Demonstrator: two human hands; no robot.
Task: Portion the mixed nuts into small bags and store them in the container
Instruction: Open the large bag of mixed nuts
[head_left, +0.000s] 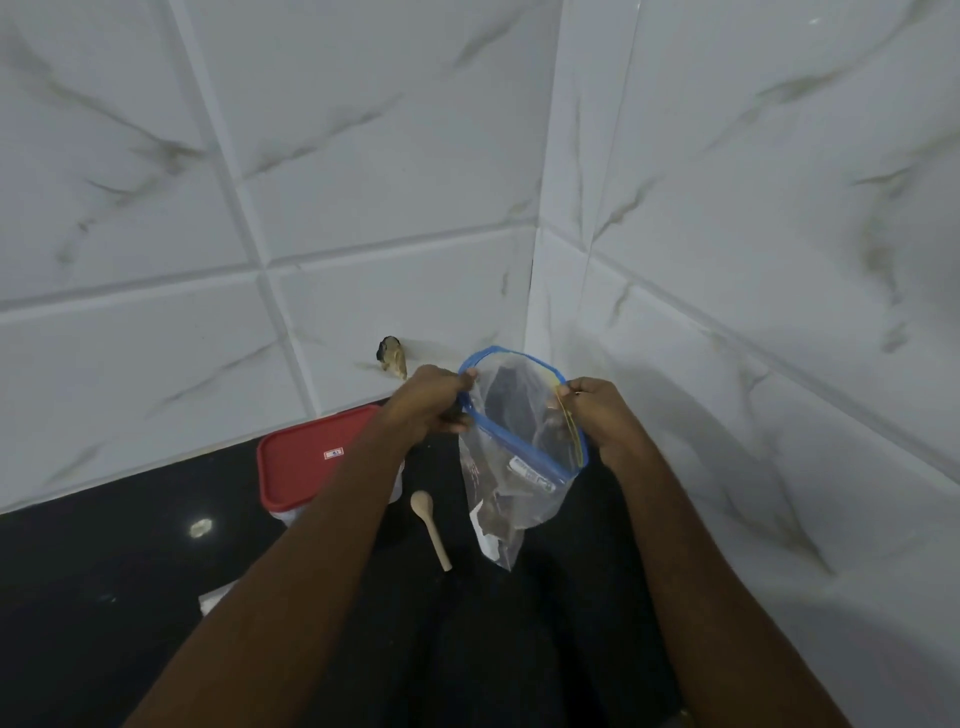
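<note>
A clear zip bag (511, 467) with a blue rim hangs above the black counter, its mouth pulled wide. My left hand (431, 402) pinches the rim's left side. My right hand (602, 415) pinches the right side by the yellow strip. I cannot make out nuts inside the bag. A container with a red lid (306, 462) stands shut on the counter to the left, partly behind my left forearm. A small wooden spoon (430, 527) lies on the counter between the container and the bag.
The black counter (104, 597) meets white marble-look tiled walls (363, 208) in a corner behind the bag. A hole with a stub (392, 356) shows in the back wall. Something white (215, 600) peeks out beside my left forearm.
</note>
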